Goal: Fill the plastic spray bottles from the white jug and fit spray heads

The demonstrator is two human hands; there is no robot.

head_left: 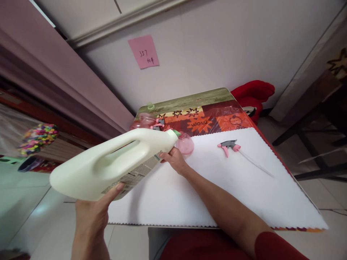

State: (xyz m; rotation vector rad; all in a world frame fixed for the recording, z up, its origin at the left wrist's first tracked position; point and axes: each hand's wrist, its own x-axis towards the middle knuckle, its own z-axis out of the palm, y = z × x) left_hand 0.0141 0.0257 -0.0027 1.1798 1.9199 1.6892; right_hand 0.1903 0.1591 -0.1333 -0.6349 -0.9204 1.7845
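Observation:
A large pale green jug (114,162) with a moulded handle is tipped on its side, spout toward a pink clear bottle (185,143) on the table. My left hand (93,213) is closed under the jug's base and holds it up. My right hand (175,159) grips the jug near its neck, right beside the pink bottle. A pink and grey spray trigger with a long tube (230,146) lies loose on the white mat (217,187), to the right of my right hand.
The small table (200,99) stands against a wall with a pink note (143,51). More pink bottles with spray heads (148,122) and a green cap (151,106) sit at its far left. A red plush (253,94) lies behind it; chair legs stand right.

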